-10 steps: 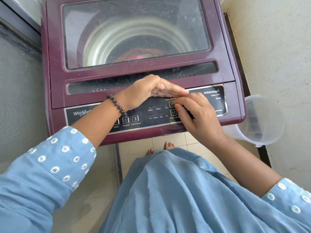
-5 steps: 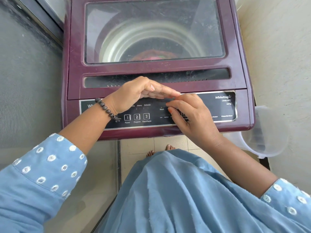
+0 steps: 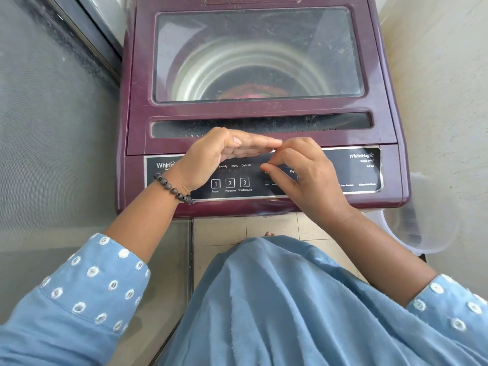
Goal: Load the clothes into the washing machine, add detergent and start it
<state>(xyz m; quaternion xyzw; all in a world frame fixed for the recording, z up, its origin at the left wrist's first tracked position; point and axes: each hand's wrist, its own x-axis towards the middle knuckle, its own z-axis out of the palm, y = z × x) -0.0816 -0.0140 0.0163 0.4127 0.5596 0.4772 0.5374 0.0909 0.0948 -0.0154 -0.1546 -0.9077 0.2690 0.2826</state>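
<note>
A maroon top-load washing machine [image 3: 137, 101] stands in front of me with its glass lid [image 3: 258, 54] closed. Red and pink clothes [image 3: 248, 92] show through the glass at the bottom of the steel drum. The dark control panel [image 3: 356, 175] runs along the front, with the buttons Power, Program and Start/Pause [image 3: 244, 183] uncovered. My left hand [image 3: 219, 157] is cupped flat above the panel like a shade, holding nothing. My right hand [image 3: 303, 175] hovers over the panel's middle, fingers curled, thumb and forefinger close together above the wash-option area.
A translucent plastic jug [image 3: 422, 215] sits beside the machine's right front corner, against a rough wall [image 3: 449, 88]. A mesh screen and a metal frame [image 3: 52, 128] close off the left side. Tiled floor [image 3: 264, 228] and my feet lie below the panel.
The view has shifted so the machine sits further right and lower. My right hand has lifted its fingertips slightly off the panel; my left hand keeps shading it.
</note>
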